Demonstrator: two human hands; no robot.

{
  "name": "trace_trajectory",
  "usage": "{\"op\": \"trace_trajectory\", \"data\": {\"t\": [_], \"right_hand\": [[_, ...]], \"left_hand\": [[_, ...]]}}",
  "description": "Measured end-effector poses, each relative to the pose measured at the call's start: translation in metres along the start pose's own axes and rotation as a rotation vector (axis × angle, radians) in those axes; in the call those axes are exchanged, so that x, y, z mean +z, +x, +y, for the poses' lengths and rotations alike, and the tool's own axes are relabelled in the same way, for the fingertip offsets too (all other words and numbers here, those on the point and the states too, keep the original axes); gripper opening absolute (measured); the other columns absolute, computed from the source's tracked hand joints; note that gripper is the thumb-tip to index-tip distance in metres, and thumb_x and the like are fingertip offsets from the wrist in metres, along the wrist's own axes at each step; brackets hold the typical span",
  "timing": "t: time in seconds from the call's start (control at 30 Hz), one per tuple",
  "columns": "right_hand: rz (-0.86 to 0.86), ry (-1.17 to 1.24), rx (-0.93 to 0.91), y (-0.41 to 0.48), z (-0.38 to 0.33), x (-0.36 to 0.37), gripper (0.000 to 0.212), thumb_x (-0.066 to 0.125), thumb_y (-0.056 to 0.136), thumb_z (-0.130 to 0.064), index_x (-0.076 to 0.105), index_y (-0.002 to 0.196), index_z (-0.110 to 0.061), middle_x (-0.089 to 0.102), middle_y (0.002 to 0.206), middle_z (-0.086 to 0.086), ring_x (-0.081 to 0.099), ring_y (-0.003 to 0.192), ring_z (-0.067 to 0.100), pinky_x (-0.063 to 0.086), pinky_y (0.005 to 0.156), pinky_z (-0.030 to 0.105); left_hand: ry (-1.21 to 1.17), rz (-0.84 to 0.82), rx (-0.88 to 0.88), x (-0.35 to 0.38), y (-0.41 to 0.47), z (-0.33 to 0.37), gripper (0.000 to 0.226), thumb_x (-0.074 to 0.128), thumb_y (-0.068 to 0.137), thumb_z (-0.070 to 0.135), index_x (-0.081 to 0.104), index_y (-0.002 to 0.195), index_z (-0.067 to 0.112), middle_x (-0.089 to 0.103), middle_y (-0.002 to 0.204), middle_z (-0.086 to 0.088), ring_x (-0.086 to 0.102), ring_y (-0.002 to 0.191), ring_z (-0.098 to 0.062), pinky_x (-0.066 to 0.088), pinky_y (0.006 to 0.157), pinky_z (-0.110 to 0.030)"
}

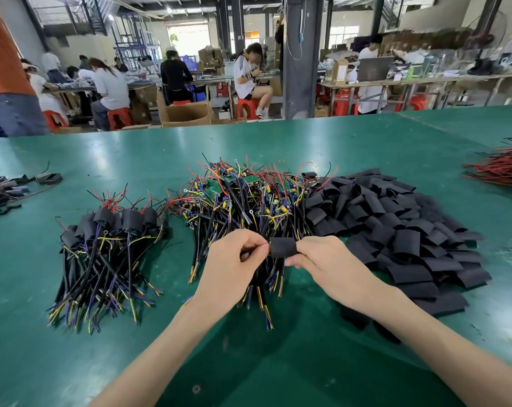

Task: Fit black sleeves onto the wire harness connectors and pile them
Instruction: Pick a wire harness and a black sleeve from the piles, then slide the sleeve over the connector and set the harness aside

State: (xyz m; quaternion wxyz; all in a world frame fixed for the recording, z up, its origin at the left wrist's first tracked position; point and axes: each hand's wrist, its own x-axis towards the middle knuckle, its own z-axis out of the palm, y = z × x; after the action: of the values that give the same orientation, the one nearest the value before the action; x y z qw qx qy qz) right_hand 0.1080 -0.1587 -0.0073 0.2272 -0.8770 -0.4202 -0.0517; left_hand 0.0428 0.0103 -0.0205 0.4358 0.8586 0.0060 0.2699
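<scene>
- A black sleeve [282, 247] is held level above the near edge of the unsleeved harness pile [243, 207], with its long axis seemingly set left to right.
- Its left edge is pinched by the left hand [237, 257], whose fingers are curled.
- Its right end is gripped by the right hand [322, 259].

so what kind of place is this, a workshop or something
Most likely a factory assembly floor for wiring. The green worktable holds a heap of wire harnesses with small circuit boards beside a pile of black sleeves, and other workers sit on red stools at long benches behind.
</scene>
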Motion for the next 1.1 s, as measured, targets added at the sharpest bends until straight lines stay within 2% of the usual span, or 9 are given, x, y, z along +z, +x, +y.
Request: {"op": "trace_trajectory", "data": {"t": [0.2,0.4,0.47,0.53,0.6,0.7,0.9,1.0,1.1], "right_hand": [[-0.034,-0.133,-0.029,0.001,0.003,0.003,0.028,0.049,0.097,-0.026,0.058,0.09,0.0,0.056,0.09,0.011,0.054,0.087,0.03,0.038,0.073,0.032],[-0.07,-0.214,-0.057,0.003,0.007,0.007,0.034,0.044,0.098,-0.033,0.056,0.112,-0.004,0.054,0.106,0.009,0.05,0.104,0.026,0.035,0.089,0.031],[-0.02,-0.159,-0.038,0.005,0.01,0.009,0.053,0.049,0.095,-0.035,0.039,0.137,-0.004,0.045,0.128,0.008,0.038,0.122,0.023,0.027,0.104,0.03],[0.087,-0.194,0.04,0.007,0.017,0.007,0.07,0.053,0.092,-0.038,0.021,0.146,-0.006,0.031,0.143,0.007,0.025,0.133,0.022,0.018,0.113,0.035],[0.191,-0.307,0.145,0.007,0.029,0.003,0.069,0.053,0.092,-0.036,0.021,0.146,-0.007,0.03,0.144,0.007,0.025,0.133,0.024,0.02,0.113,0.038],[0.194,-0.436,0.387,0.005,0.044,-0.007,0.053,0.051,0.092,-0.032,0.032,0.138,-0.012,0.038,0.133,0.008,0.037,0.122,0.028,0.037,0.097,0.041],[0.026,-0.415,0.569,0.003,0.053,-0.018,0.033,0.049,0.088,-0.016,0.046,0.12,-0.011,0.044,0.119,0.013,0.043,0.112,0.034,0.042,0.087,0.041],[-0.002,-0.336,0.612,0.002,0.057,-0.024,0.032,0.05,0.089,-0.023,0.049,0.118,-0.01,0.048,0.119,0.014,0.047,0.113,0.034,0.042,0.088,0.04],[-0.063,-0.331,0.665,0.001,0.06,-0.024,0.041,0.057,0.088,-0.04,0.05,0.117,-0.012,0.049,0.12,0.012,0.049,0.114,0.033,0.042,0.088,0.039]], "left_hand": [[-0.008,0.016,0.01,0.005,-0.003,-0.004,0.024,0.067,0.082,0.001,0.065,0.074,0.024,0.063,0.071,0.011,0.053,0.063,0.001,0.043,0.061,-0.013],[0.154,0.047,0.15,0.004,-0.002,-0.003,0.014,0.067,0.081,-0.001,0.064,0.076,0.012,0.06,0.074,0.007,0.055,0.069,-0.007,0.043,0.062,-0.014],[0.271,0.138,0.204,-0.003,0.003,0.001,0.012,0.067,0.082,0.003,0.062,0.078,0.013,0.06,0.073,0.005,0.053,0.067,-0.009,0.043,0.064,-0.022],[0.337,0.315,0.221,-0.02,0.012,-0.001,0.009,0.066,0.084,0.006,0.06,0.085,0.013,0.061,0.073,0.002,0.054,0.067,-0.011,0.043,0.067,-0.03],[0.352,0.509,0.179,-0.046,0.023,-0.01,0.006,0.061,0.088,0.008,0.058,0.093,0.01,0.064,0.077,-0.005,0.059,0.07,-0.023,0.043,0.07,-0.038],[0.493,0.685,-0.027,-0.089,0.037,-0.038,0.013,0.051,0.092,0.008,0.052,0.103,0.002,0.063,0.091,-0.022,0.058,0.084,-0.039,0.039,0.076,-0.044],[0.936,0.401,-0.533,-0.111,0.033,-0.085,0.022,0.056,0.086,0.01,0.056,0.101,-0.007,0.063,0.096,-0.031,0.054,0.098,-0.045,0.035,0.089,-0.047],[0.97,0.447,-0.571,-0.109,0.033,-0.078,0.039,0.066,0.079,0.018,0.055,0.102,-0.011,0.054,0.106,-0.035,0.047,0.105,-0.046,0.033,0.089,-0.049],[0.98,0.566,-0.418,-0.1,0.042,-0.056,0.047,0.068,0.074,0.024,0.054,0.105,-0.008,0.05,0.107,-0.035,0.043,0.105,-0.044,0.033,0.086,-0.05]]}}
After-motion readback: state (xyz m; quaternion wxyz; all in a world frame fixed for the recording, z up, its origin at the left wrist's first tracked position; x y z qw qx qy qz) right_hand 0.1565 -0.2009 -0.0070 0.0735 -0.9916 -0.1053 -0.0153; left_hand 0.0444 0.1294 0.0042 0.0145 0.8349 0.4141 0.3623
